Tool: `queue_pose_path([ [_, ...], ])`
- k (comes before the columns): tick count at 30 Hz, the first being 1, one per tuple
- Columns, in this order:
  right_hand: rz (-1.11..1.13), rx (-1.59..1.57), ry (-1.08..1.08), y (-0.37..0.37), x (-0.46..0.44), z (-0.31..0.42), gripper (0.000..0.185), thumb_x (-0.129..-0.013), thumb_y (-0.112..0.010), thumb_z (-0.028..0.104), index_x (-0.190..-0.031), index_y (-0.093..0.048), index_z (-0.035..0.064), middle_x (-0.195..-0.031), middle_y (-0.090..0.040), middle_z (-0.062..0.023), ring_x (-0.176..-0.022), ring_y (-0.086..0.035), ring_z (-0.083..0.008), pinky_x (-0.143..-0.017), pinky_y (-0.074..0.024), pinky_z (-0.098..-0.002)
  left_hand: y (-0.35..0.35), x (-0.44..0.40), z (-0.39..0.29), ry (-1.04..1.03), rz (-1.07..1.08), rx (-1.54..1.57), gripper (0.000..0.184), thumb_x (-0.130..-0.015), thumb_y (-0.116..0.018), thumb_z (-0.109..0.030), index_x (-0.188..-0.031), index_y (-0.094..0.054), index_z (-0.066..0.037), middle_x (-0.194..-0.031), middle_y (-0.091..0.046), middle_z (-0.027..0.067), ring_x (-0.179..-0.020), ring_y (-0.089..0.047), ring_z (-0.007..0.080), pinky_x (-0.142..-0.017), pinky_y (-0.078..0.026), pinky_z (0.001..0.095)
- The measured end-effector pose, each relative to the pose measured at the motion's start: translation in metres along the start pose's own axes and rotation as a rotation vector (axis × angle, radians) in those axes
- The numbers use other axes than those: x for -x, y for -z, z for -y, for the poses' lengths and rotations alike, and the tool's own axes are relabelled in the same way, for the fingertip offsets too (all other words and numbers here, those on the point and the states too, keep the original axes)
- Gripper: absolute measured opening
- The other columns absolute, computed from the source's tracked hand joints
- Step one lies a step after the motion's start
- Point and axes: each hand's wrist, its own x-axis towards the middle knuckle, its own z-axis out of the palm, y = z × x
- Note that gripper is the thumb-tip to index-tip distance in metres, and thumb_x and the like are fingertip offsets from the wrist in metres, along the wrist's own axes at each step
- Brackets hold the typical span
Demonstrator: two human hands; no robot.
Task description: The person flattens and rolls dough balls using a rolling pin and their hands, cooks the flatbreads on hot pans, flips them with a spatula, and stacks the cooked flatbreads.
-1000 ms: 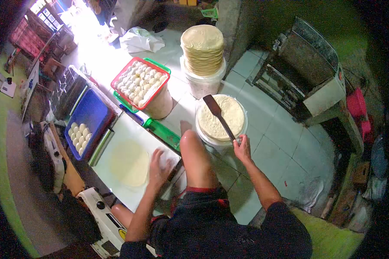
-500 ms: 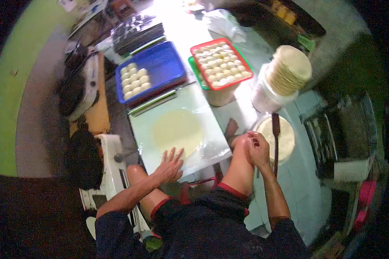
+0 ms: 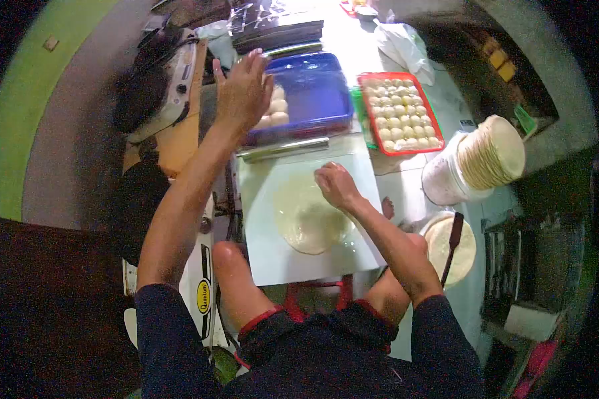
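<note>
The flat white rectangular board (image 3: 266, 259) had its near edge just above the person's lap, between the knees, and its far edge ran up to a shiny metal bar (image 3: 286, 147) lying along the front of the blue rectangular plastic tray (image 3: 313, 86). White margins of the board showed to the left of and below the thin, round, pale-yellow dough sheet (image 3: 306, 226), which lay flat near the middle of it. To the right, a strip of tiled floor separated the board from the white plastic bucket (image 3: 442, 179) carrying a leaning stack of pale flat rounds (image 3: 492, 156). The sheet looked smooth and slightly glossy, its near edge rounded, with a grey shadow over its lower right part. The left hand (image 3: 243, 92) was raised at the left side of the blue tray, fingers spread apart, partly hiding the smooth white dough balls (image 3: 279, 106) there; whether it touched any could not be told. The right hand (image 3: 338, 185) was over the sheet's upper right part, fingers curled inward; whether they pinched anything or touched the sheet could not be made out. The sheet's far edge was washed out, and the right forearm crossed the board's right edge.
</note>
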Motion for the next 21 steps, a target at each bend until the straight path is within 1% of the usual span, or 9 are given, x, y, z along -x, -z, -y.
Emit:
queue_pose_path([
  [1, -0.007, -0.008, 0.046, -0.017, -0.016, -0.006, 0.013, -0.088, -0.066, 0.015, -0.090, -0.074, 0.0050, -0.092, -0.068, -0.0165, -0.095, -0.063, -0.0356, -0.086, -0.0513, -0.0449, 0.014, -0.010, -0.009, -0.058, -0.122, -0.051, 0.030, -0.091, -0.064, -0.020, -0.118, -0.057, -0.009, -0.109, -0.065, 0.0136, -0.100, -0.065, 0.0336, -0.105, -0.031, 0.0679],
  [5, 0.282, 0.053, 0.281, -0.055, -0.059, -0.015, 0.012, -0.084, -0.067, 0.016, -0.082, -0.073, 0.0054, -0.089, -0.066, -0.0159, -0.093, -0.063, -0.0353, -0.084, -0.0516, -0.0443, 0.036, 0.061, -0.054, 0.192, 0.252, 0.305, 0.035, -0.083, -0.072, -0.014, -0.115, -0.061, -0.005, -0.110, -0.068, 0.0175, -0.103, -0.065, 0.0376, -0.097, -0.048, 0.0472],
  [7, 0.383, 0.055, 0.329, -0.056, -0.065, -0.013, 0.013, -0.081, -0.067, 0.017, -0.076, -0.072, 0.0059, -0.087, -0.066, -0.0155, -0.091, -0.063, -0.0353, -0.083, -0.0515, -0.0444, 0.020, 0.136, -0.072, 0.312, 0.309, 0.517, 0.033, -0.085, -0.070, -0.015, -0.114, -0.060, -0.005, -0.113, -0.066, 0.0185, -0.108, -0.063, 0.0378, -0.098, -0.048, 0.0458],
  [9, 0.386, 0.043, 0.495, -0.062, -0.068, -0.026, 0.015, -0.082, -0.064, 0.018, -0.088, -0.067, 0.0049, -0.093, -0.066, -0.0161, -0.094, -0.063, -0.0369, -0.085, -0.0519, -0.0452, 0.002, 0.203, -0.083, 0.547, 0.586, 0.625, 0.034, -0.087, -0.068, -0.017, -0.116, -0.059, -0.003, -0.122, -0.063, 0.0202, -0.114, -0.060, 0.0396, -0.101, -0.047, 0.0462],
  [12, 0.347, 0.068, 0.759, -0.064, -0.066, -0.042, 0.028, -0.089, -0.061, 0.018, -0.113, -0.056, 0.0051, -0.111, -0.063, -0.0190, -0.109, -0.061, -0.0379, -0.094, -0.0504, -0.0473, -0.031, 0.259, -0.094, 0.692, 0.426, 0.519, 0.034, -0.088, -0.068, -0.019, -0.119, -0.061, -0.005, -0.134, -0.057, 0.0198, -0.127, -0.051, 0.0419, -0.108, -0.040, 0.0494],
  [15, 0.739, -0.172, 0.574, -0.058, -0.069, -0.060, 0.030, -0.093, -0.060, 0.021, -0.119, -0.057, 0.0051, -0.115, -0.064, -0.0191, -0.112, -0.060, -0.0393, -0.094, -0.0506, -0.0490, -0.046, 0.265, -0.099, 0.635, 0.378, 0.239, 0.032, -0.085, -0.071, -0.018, -0.116, -0.066, -0.008, -0.138, -0.054, 0.0197, -0.133, -0.043, 0.0454, -0.111, -0.033, 0.0546],
  [16, 0.649, -0.152, 0.593, -0.059, -0.070, -0.063, 0.037, -0.095, -0.063, 0.031, -0.120, -0.058, 0.0039, -0.109, -0.066, -0.0200, -0.104, -0.063, -0.0403, -0.088, -0.0523, -0.0491, -0.048, 0.269, -0.099, 0.634, 0.432, 0.301, 0.026, -0.086, -0.071, -0.019, -0.110, -0.070, -0.012, -0.143, -0.051, 0.0179, -0.138, -0.037, 0.0463, -0.114, -0.029, 0.0564],
  [19, 0.900, -0.053, 0.555, -0.022, -0.102, -0.064, 0.030, -0.094, -0.066, 0.033, -0.102, -0.066, 0.0041, -0.092, -0.066, -0.0198, -0.088, -0.064, -0.0406, -0.078, -0.0523, -0.0466, -0.046, 0.279, -0.105, 0.581, 0.400, 0.436, 0.021, -0.087, -0.070, -0.017, -0.107, -0.071, -0.011, -0.144, -0.051, 0.0171, -0.139, -0.037, 0.0460, -0.114, -0.030, 0.0547],
  [21, 1.297, 0.073, 0.550, -0.017, -0.130, -0.053, 0.035, -0.088, -0.074, 0.038, -0.092, -0.068, 0.0032, -0.086, -0.065, -0.0199, -0.084, -0.065, -0.0368, -0.076, -0.0514, -0.0443, -0.046, 0.273, -0.121, 0.636, 0.343, 0.480, 0.020, -0.092, -0.067, -0.018, -0.109, -0.069, -0.008, -0.128, -0.063, 0.0157, -0.126, -0.052, 0.0422, -0.109, -0.037, 0.0529],
])
